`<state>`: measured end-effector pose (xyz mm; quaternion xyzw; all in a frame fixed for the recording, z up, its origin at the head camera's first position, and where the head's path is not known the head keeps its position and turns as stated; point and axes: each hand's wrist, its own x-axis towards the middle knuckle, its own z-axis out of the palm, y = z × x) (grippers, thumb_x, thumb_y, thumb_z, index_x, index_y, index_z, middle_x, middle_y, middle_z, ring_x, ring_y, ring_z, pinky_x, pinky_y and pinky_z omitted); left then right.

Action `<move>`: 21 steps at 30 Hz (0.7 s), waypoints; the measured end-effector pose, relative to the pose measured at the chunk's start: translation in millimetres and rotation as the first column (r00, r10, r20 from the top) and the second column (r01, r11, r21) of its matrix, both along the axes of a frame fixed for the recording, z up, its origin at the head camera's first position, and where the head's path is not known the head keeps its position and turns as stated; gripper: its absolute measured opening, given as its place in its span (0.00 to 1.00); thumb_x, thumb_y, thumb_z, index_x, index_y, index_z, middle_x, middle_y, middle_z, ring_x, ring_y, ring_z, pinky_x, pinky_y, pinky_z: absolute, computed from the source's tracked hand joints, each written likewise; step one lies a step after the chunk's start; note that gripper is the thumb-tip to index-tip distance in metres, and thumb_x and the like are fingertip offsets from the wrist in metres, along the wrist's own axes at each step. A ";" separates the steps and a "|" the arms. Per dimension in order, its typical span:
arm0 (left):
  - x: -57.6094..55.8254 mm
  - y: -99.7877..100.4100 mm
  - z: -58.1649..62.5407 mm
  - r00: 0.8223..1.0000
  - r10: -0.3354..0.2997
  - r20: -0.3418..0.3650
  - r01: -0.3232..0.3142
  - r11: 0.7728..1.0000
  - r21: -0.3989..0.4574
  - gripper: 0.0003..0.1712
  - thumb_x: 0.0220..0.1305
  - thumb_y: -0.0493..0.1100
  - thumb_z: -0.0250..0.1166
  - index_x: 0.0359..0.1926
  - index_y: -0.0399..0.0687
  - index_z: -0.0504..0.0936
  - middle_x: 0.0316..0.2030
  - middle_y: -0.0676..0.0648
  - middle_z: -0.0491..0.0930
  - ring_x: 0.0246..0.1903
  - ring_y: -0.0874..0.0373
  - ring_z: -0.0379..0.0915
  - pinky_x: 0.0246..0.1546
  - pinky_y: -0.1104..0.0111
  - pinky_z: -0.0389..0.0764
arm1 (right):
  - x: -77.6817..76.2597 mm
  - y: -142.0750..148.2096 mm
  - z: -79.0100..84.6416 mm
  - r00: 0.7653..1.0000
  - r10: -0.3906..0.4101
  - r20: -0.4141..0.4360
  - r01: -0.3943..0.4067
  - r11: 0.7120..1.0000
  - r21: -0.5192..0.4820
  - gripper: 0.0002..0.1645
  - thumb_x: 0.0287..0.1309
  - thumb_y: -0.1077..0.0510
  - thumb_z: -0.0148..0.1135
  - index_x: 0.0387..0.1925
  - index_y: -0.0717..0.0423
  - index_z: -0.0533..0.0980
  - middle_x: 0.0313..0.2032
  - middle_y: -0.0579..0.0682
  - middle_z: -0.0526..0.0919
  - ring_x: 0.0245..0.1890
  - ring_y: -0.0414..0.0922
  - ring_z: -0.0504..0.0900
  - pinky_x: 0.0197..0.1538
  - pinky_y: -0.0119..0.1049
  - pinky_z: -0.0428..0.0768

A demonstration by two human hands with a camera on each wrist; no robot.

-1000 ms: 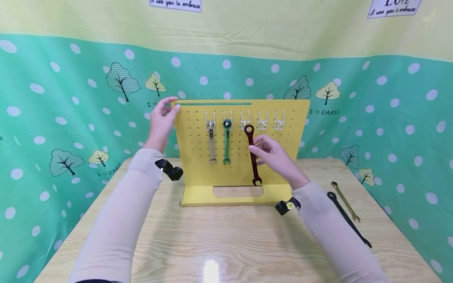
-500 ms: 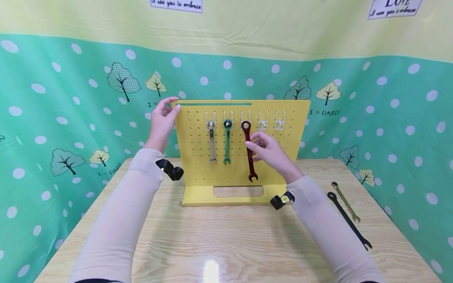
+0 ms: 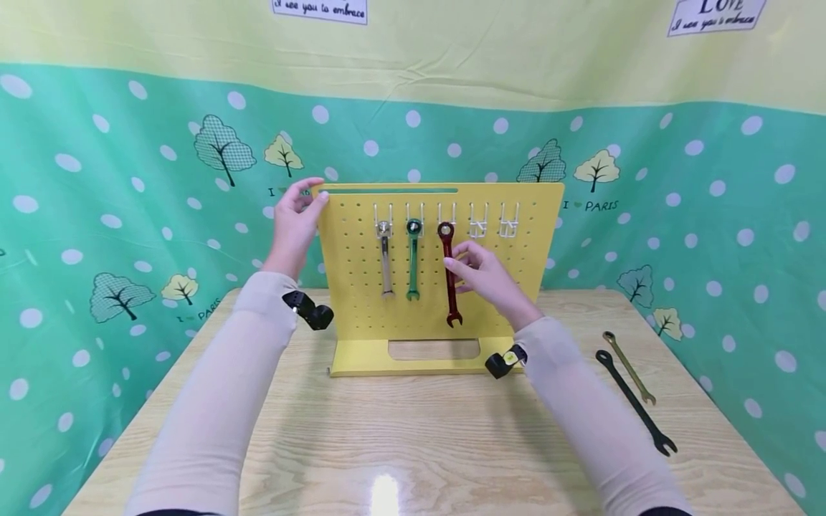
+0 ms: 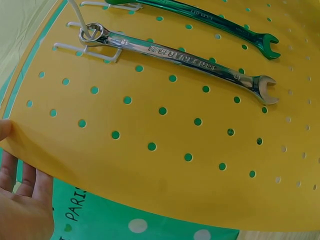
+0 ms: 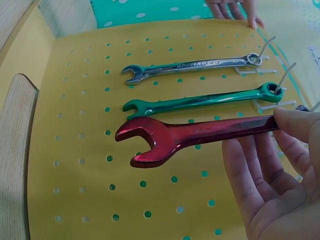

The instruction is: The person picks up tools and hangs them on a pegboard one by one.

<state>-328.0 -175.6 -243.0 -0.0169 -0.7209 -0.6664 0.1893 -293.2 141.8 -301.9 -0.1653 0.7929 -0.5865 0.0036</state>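
My left hand [image 3: 297, 226] grips the upper left corner of a yellow pegboard [image 3: 361, 308], thumb in front and fingers behind. A dark red combination wrench [image 3: 450, 287] hangs upright between the thumb and fingers of my right hand [image 3: 487, 276]. Its ring end is at the third white hook from the left; whether the hook passes through the ring cannot be told. To its left, a green wrench [image 3: 414, 261] and a silver wrench [image 3: 386, 265] hang by their rings. In the right wrist view, the red wrench's open end [image 5: 150, 142] stands off the board.
Two bare white hooks, one nearer [image 3: 478, 228] and one farther right [image 3: 509, 228], are on the board. A black wrench [image 3: 635, 403] and a gold wrench [image 3: 629, 367] lie at the right of the wooden table [image 3: 323, 444]. A patterned curtain [image 3: 413, 143] surrounds the table.
My right hand has moved left and slightly up with the red wrench, bringing its ring to the third hook; the wrench now hangs straighter. My left hand stays on the corner.
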 end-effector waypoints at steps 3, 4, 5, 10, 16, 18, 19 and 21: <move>-0.2 -0.2 0.0 1.000 0.002 0.002 -0.002 1.000 -0.005 0.21 0.72 0.51 0.61 0.64 0.60 0.76 0.52 0.49 0.75 0.49 0.56 0.72 0.49 0.62 0.74 | -2.8 -0.8 -2.1 1.000 -0.006 0.011 0.006 1.000 0.003 0.16 0.72 0.51 0.60 0.51 0.57 0.71 0.42 0.58 0.77 0.43 0.52 0.80 0.46 0.45 0.84; -0.2 -0.3 -0.1 1.000 0.002 0.002 -0.002 1.000 -0.008 0.21 0.72 0.52 0.61 0.64 0.60 0.76 0.52 0.50 0.75 0.49 0.56 0.72 0.49 0.62 0.74 | -3.3 -1.0 -2.4 1.000 -0.009 0.015 0.009 1.000 0.002 0.16 0.72 0.51 0.59 0.51 0.57 0.71 0.44 0.58 0.77 0.44 0.52 0.80 0.47 0.45 0.84; -0.2 -0.4 -0.1 1.000 0.002 0.001 -0.002 1.000 -0.010 0.21 0.72 0.52 0.61 0.64 0.59 0.76 0.52 0.49 0.75 0.49 0.56 0.72 0.49 0.62 0.74 | -4.1 -1.2 -3.0 1.000 -0.011 0.020 0.011 1.000 0.000 0.17 0.72 0.50 0.59 0.52 0.57 0.71 0.45 0.58 0.78 0.45 0.52 0.79 0.48 0.46 0.83; 0.4 -0.8 -0.2 1.000 0.005 0.003 -0.005 1.000 -0.015 0.20 0.72 0.52 0.61 0.63 0.62 0.77 0.52 0.49 0.75 0.49 0.56 0.72 0.48 0.62 0.74 | -8.3 -1.6 -5.5 0.999 -0.019 0.046 0.020 1.000 -0.016 0.20 0.72 0.48 0.59 0.53 0.59 0.72 0.52 0.58 0.79 0.50 0.52 0.78 0.51 0.46 0.81; 0.5 -1.0 -0.6 1.000 0.009 0.004 -0.009 1.000 -0.027 0.21 0.72 0.52 0.61 0.64 0.60 0.76 0.52 0.49 0.76 0.49 0.57 0.72 0.48 0.63 0.74 | -12.0 -1.0 -9.4 0.998 -0.031 0.050 0.033 0.999 -0.030 0.21 0.72 0.48 0.59 0.54 0.59 0.72 0.53 0.58 0.80 0.51 0.51 0.78 0.53 0.48 0.80; 0.1 -1.1 -0.5 1.000 0.007 0.003 -0.007 1.000 -0.022 0.22 0.72 0.52 0.62 0.65 0.59 0.76 0.52 0.49 0.76 0.48 0.57 0.73 0.49 0.63 0.74 | -13.0 -0.4 -10.7 0.998 -0.033 0.049 0.035 0.999 -0.031 0.22 0.71 0.47 0.60 0.54 0.59 0.72 0.53 0.57 0.80 0.51 0.52 0.78 0.53 0.48 0.80; -0.1 -1.1 -0.5 1.000 0.007 0.000 -0.007 1.000 -0.021 0.22 0.72 0.52 0.62 0.65 0.59 0.76 0.52 0.49 0.76 0.48 0.57 0.73 0.49 0.63 0.74 | -13.4 -0.2 -11.2 0.998 -0.034 0.047 0.036 0.999 -0.030 0.22 0.71 0.47 0.60 0.54 0.59 0.72 0.53 0.57 0.80 0.51 0.52 0.78 0.53 0.48 0.80; -0.1 -1.3 -0.5 1.000 0.007 -0.001 -0.007 1.000 -0.019 0.22 0.72 0.52 0.62 0.65 0.59 0.76 0.52 0.49 0.76 0.49 0.57 0.73 0.50 0.62 0.74 | -14.0 -0.1 -11.9 0.998 -0.036 0.048 0.037 0.999 -0.026 0.23 0.71 0.47 0.60 0.55 0.59 0.72 0.53 0.57 0.80 0.52 0.52 0.78 0.53 0.47 0.80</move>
